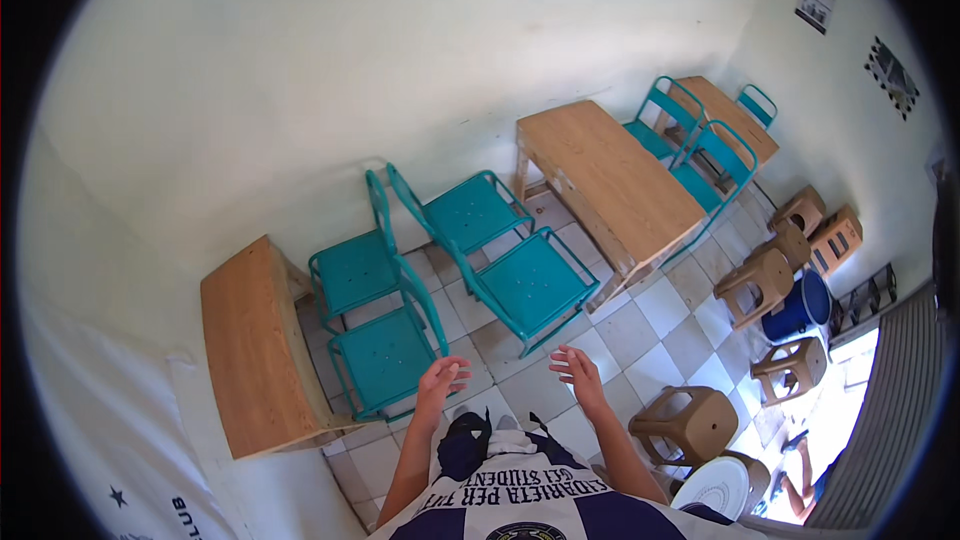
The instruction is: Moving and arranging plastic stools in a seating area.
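Note:
Both of my hands are raised in front of my body and hold nothing. My left hand [443, 378] has its fingers loosely bent and apart, beside the front corner of a teal metal chair [383, 358]; I cannot tell whether it touches the chair. Level with it, my right hand [577, 372] is open, its fingers pointing inward. Just beyond it stands another teal chair [535, 283]. Behind these two are a teal chair [357, 272] on the left and one [476, 212] nearer the wall. The two pairs stand back to back.
Wooden tables stand at the left [255, 340], in the middle [610, 180] and far right [725, 120], with more teal chairs [700, 160] between. Brown plastic stools [690, 425], a blue bucket [800, 307] and a white round lid [712, 488] line the right. A person's legs [800, 475] show at the doorway.

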{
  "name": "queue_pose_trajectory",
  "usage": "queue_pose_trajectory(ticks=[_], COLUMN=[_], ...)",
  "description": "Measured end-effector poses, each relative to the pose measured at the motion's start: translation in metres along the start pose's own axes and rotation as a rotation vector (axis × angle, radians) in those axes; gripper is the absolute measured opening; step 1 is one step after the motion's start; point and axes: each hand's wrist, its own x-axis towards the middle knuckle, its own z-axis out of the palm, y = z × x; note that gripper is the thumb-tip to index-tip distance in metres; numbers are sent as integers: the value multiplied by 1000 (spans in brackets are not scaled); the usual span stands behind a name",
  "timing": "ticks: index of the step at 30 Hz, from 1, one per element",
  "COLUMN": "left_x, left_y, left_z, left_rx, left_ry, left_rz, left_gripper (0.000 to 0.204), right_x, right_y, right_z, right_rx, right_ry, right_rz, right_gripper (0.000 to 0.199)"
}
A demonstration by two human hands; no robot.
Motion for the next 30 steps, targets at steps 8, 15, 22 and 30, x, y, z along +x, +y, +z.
queue_pose_trajectory(ticks=[8,15,22,30], left_x=[47,107,153,208], left_y=[-12,-6,11,21], left_z=[31,80,130,143], left_rx=[74,109,88,88], left_ry=[-154,-355,-479,-522], left_rz=[-93,-122,-201,-122], left_gripper=[32,35,36,33], right_x=[-17,-15,-6,7], right_y=[6,4,-8,-39], right_z=[-34,-75,-109,-130], right_rx=[94,119,152,160], right_ry=[157,332,514,629], right_rz=[22,0,16,-60], right_gripper=[46,47,49,49])
